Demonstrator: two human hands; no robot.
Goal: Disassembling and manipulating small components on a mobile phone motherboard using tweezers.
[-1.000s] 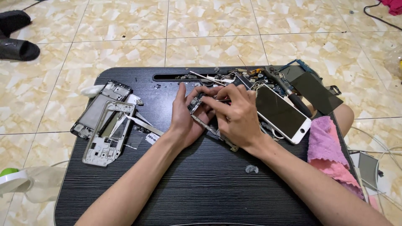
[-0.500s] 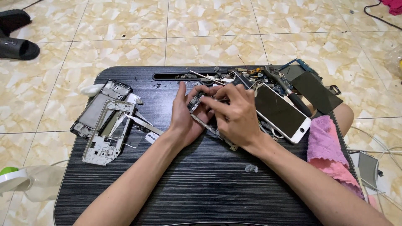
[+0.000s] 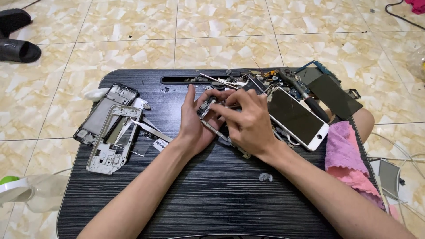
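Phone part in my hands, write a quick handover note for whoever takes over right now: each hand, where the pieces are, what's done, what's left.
Left hand: cradles the small phone part from below, grip closed on it.
Right hand: fingertips pinch the same part from above.
Pieces: two bare phone frames lie left on the black lap table; a white-edged phone screen lies right of the hands; a heap of boards, a dark panel and a tool sits at the far right edge; pink cloth at the right rim.
Done: phones are stripped to frames.
Left: the part in hand is not yet set down; loose bits remain unsorted.

black woodgrain table, pink cloth (crumpled), white-framed phone
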